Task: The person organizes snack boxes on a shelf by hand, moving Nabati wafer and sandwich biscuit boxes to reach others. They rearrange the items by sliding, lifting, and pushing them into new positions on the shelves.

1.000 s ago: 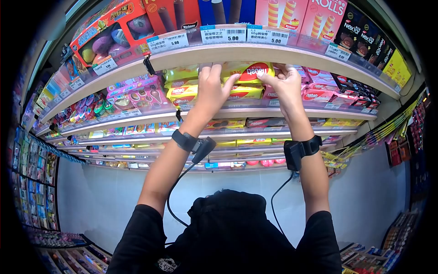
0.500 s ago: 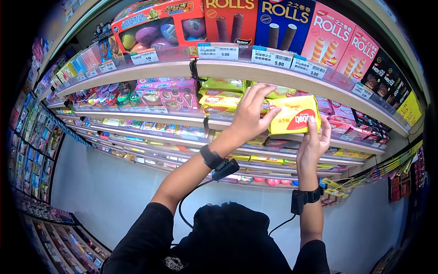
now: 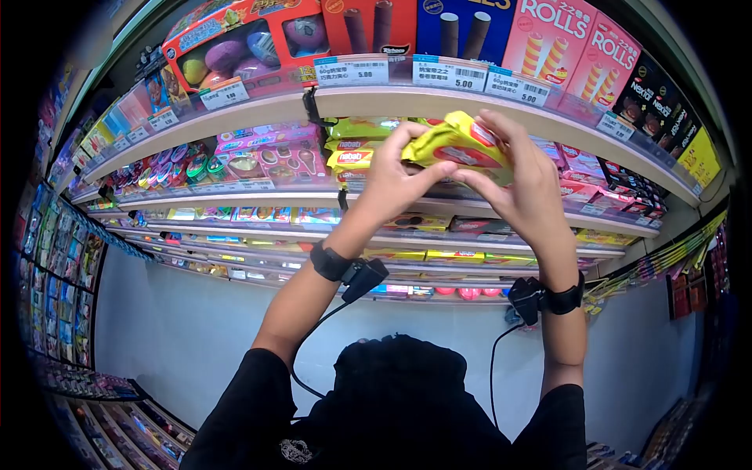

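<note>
Arms rise from the bottom of the view, both bent at the elbow and reaching up and forward to the shelves. The left hand (image 3: 389, 182) is closed round the left end of a yellow packet (image 3: 454, 146), thumb under it and fingers curled over the top. The right hand (image 3: 526, 192) grips the packet's right end, thumb pointing left beneath it and fingers spread over its upper edge. The packet is held tilted in the air between the 2 hands, just in front of the second shelf (image 3: 235, 194) and below the lip of the top shelf (image 3: 235, 117). It has a red oval mark on its face.

Each wrist carries a black band with a small unit and a cable: the left band (image 3: 333, 262) and the right band (image 3: 552, 298).

Behind the left hand, more yellow packs (image 3: 354, 147) lie stacked on the second shelf, partly hidden by the fingers. Pink packs (image 3: 583, 166) sit to the right of the right hand. To the left is a pink box (image 3: 262, 157) of small sweets.

On the top shelf stand ROLLS boxes (image 3: 560, 35) and a red egg box (image 3: 235, 47), with price tags (image 3: 458, 74) along the shelf front. The hands and packet cover the middle of the second shelf.
</note>
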A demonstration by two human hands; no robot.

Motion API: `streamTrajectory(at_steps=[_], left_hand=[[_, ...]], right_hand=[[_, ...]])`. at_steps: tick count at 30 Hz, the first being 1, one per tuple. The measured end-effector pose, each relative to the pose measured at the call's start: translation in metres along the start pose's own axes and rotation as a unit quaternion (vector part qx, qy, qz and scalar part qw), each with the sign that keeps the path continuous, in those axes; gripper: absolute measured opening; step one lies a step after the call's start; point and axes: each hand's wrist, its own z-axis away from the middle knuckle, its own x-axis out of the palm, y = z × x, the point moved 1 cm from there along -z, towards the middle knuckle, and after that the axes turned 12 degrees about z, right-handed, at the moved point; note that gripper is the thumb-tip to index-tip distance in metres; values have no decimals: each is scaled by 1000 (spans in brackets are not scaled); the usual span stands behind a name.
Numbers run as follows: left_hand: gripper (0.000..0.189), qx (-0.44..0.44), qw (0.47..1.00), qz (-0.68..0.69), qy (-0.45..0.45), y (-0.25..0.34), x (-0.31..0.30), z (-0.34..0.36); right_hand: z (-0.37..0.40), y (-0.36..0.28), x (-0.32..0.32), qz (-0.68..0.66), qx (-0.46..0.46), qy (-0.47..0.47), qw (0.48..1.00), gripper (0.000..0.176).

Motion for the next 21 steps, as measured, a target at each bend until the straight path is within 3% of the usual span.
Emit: streamTrajectory(at_steps=[1, 3, 5, 7, 9, 10, 11, 13, 16, 18, 21], left_hand=[[37, -53, 989, 130, 40, -6, -3, 2], [38, -33, 992, 102, 65, -8, -12, 3], [39, -92, 988, 107, 69, -8, -19, 4], [39, -62, 987, 130, 69, -10, -17, 2], [41, -41, 997, 43, 47, -10, -18, 2], [42, 39, 989, -141, 4, -5, -24, -1], [44, 117, 940, -319, -38, 1, -27, -3], [42, 128, 917, -375, -34, 3, -29, -8], [38, 84, 938, -336, -33, -9, -34, -12], [38, 60, 957, -282, -12, -13, -32, -13], [42, -6, 938, -348, 12, -13, -32, -16]], right_hand=[[4, 0, 0, 19, 15, 1, 1000, 61], [16, 12, 9, 71, -11, 21, 997, 61], [19, 19, 16, 111, -21, 34, 993, 58], [23, 19, 23, 123, -19, 51, 991, 55], [28, 23, 30, 103, -9, 86, 991, 46], [31, 27, 32, 108, -17, 105, 988, 44], [35, 31, 35, 111, -26, 123, 986, 43], [42, 36, 39, 120, -46, 140, 982, 46], [43, 45, 45, 134, -55, 154, 977, 50], [41, 49, 43, 115, -44, 129, 984, 49], [38, 51, 41, 67, -23, 89, 994, 46]])
